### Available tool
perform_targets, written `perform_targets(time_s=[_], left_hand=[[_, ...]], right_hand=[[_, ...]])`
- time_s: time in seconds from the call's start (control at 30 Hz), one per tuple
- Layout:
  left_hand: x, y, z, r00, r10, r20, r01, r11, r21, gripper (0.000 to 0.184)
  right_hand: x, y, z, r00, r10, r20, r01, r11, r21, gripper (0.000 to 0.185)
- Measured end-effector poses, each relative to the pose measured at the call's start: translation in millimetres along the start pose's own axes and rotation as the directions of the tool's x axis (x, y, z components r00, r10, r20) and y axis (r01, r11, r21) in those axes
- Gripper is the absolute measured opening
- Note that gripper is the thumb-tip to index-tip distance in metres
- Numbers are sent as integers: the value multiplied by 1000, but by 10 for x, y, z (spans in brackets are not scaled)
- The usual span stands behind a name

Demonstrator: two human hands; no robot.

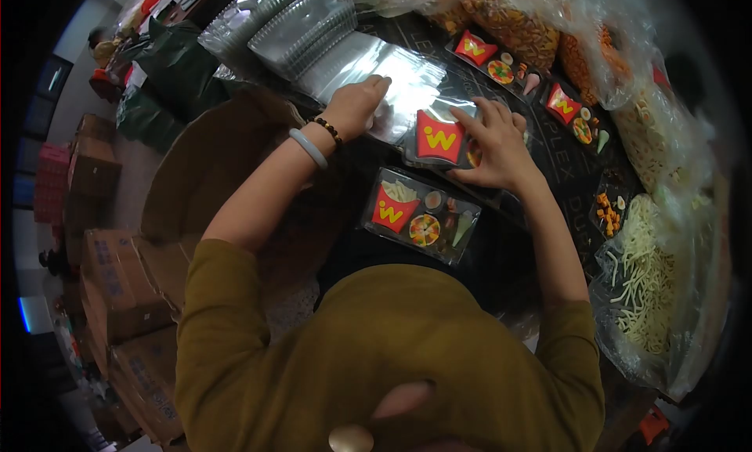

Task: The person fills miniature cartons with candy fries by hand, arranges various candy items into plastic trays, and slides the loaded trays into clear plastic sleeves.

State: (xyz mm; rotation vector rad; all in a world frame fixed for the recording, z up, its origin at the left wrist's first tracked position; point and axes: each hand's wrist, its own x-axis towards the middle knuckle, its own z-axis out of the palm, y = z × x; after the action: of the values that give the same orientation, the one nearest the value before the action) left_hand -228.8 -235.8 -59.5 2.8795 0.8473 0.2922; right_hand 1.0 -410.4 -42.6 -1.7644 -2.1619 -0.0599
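Note:
My left hand (pixel 359 106) has its fingers curled at the edge of a shiny clear plastic sheet (pixel 407 84), seemingly pinching it. My right hand (pixel 501 142) spans a clear plastic tray of toy food, thumb at the near side and fingers at the far side. In that tray a red toy fries carton (pixel 439 139) with a yellow mark shows beside the hand; the fingers hide much of the rest. Nearer my body lies a filled clear pack (pixel 427 217) holding a red fries carton, a toy pizza and smaller pieces.
Clear plastic containers (pixel 305 33) are stacked at the back left. Two more filled trays (pixel 501 68) (pixel 578 115) lie at the back right. Bags of orange pieces (pixel 513 21) and pale toy fries (pixel 646 276) line the right side. An open cardboard box (pixel 196 162) stands left.

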Motion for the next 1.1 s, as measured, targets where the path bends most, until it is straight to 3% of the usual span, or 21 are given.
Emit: perform_targets(time_s=[0.07,0.2,0.27,0.37,0.47,0.5,0.63,0.67,0.73,0.77,0.8,0.83,0.87,0.93,1.03,1.1], left_hand=[[-4,-25,13,997,69,-32,-68,997,23,55],[-20,37,-34,985,171,29,-166,978,-124,77],[-31,115,-79,957,237,169,-214,966,-142,77],[-53,426,-151,944,135,301,-142,990,-1,83],[-68,554,88,966,153,210,-168,984,55,88],[-46,665,35,957,86,276,-111,991,75,74],[10,690,-43,939,101,328,-76,993,-88,81],[14,670,-44,936,113,334,-90,992,-83,81],[11,645,-19,930,132,343,-111,991,-80,82],[8,683,1,935,157,319,-135,987,-90,83],[12,753,15,938,184,295,-161,982,-100,83],[23,853,-3,939,212,270,-189,976,-109,84],[50,988,-43,913,205,354,-186,979,-88,82],[54,1198,-47,931,228,285,-195,971,-141,89],[44,1437,-69,947,230,223,-170,951,-260,82],[35,1597,-73,949,274,153,-213,921,-325,70]], right_hand=[[120,-76,81,1000,-22,-14,22,999,29,86],[341,-105,314,999,30,-29,-29,999,19,85],[391,-97,429,996,93,-14,-93,996,4,85],[410,-155,573,983,168,-68,-169,985,-14,85],[479,-304,675,953,292,-84,-292,956,12,89],[514,-329,756,937,332,-111,-331,943,27,91],[288,-295,482,930,343,-134,-356,930,-89,95],[173,-282,244,895,417,-160,-440,885,-152,89],[-200,56,308,828,521,-205,-531,847,6,77],[-320,205,295,767,638,64,-629,730,266,69],[-400,287,281,679,646,349,-725,514,458,62],[-464,274,264,654,657,375,-700,339,628,56],[-548,238,239,634,661,401,-632,145,761,50],[-692,162,199,611,646,458,-390,-257,884,38],[-835,169,166,667,515,538,-309,-466,829,33],[-874,128,223,666,515,540,-331,-445,832,30]])
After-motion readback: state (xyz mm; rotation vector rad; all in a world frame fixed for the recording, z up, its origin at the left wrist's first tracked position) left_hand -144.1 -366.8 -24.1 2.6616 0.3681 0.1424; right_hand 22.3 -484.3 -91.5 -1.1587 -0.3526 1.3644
